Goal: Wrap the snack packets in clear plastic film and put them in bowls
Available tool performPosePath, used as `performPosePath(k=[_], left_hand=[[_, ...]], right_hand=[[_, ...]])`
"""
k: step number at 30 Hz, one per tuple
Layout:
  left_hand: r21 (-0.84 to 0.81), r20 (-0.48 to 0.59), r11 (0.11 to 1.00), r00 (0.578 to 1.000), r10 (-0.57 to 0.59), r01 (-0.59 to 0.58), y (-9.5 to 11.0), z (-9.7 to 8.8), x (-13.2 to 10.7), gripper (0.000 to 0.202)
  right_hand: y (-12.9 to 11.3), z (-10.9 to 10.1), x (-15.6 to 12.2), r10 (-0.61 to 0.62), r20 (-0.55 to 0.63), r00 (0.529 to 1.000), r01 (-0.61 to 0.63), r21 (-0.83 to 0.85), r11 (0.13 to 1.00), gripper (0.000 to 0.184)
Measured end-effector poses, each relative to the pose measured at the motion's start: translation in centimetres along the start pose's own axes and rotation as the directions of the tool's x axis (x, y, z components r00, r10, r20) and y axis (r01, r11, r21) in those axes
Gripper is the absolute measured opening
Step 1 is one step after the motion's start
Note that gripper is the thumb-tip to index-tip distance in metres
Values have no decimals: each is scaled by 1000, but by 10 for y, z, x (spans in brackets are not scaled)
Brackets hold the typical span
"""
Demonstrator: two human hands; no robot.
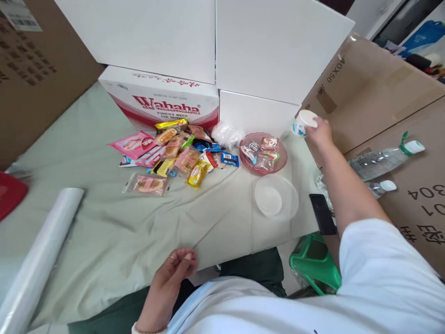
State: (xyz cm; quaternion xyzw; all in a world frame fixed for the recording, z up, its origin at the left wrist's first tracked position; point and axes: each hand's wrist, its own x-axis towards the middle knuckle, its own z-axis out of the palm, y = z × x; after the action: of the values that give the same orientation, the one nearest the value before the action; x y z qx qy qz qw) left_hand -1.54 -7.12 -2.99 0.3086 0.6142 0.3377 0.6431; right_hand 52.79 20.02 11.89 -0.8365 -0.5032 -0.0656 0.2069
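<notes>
My right hand (319, 132) is closed on a white paper cup (299, 126) with a blue pattern, tilted, at the back right of the cloth. Just left of it is a pink clear bowl (246, 162) holding several wrapped snacks (267, 155). A translucent plastic bowl (293, 198) sits in front of the pink one. My left hand (175, 268) hovers by the near table edge, its fingers curled and the thumb laid against them, with nothing visible in it. Farther off lies a pile of packaged snacks (174, 150), one wrapped round pastry (148, 184) at its front.
A Wahaha carton (163, 104) and white panels (257, 51) stand at the back. Left lies a plastic film roll (45, 250). On the right are a black phone (322, 213), bottles (378, 162) and cardboard (392, 88). A crumpled clear bag (227, 134) touches the carton.
</notes>
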Motion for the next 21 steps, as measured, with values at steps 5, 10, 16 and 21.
performPosePath(k=[5,10,16,21], left_hand=[[-40,-123,999,992,16,-21,-20,-9,-12,62],[16,-58,999,997,49,-48,-11,-4,-17,66],[137,16,988,997,75,-76,-4,-9,-14,67],[132,-29,988,996,87,-82,-16,-11,-23,64]], right_hand=[[-28,31,38,40,-27,999,-36,139,990,41],[-57,69,-15,-67,-84,994,89,282,955,33],[-132,100,-46,-251,76,965,195,433,880,27],[-184,130,-31,-265,176,948,197,328,924,21]])
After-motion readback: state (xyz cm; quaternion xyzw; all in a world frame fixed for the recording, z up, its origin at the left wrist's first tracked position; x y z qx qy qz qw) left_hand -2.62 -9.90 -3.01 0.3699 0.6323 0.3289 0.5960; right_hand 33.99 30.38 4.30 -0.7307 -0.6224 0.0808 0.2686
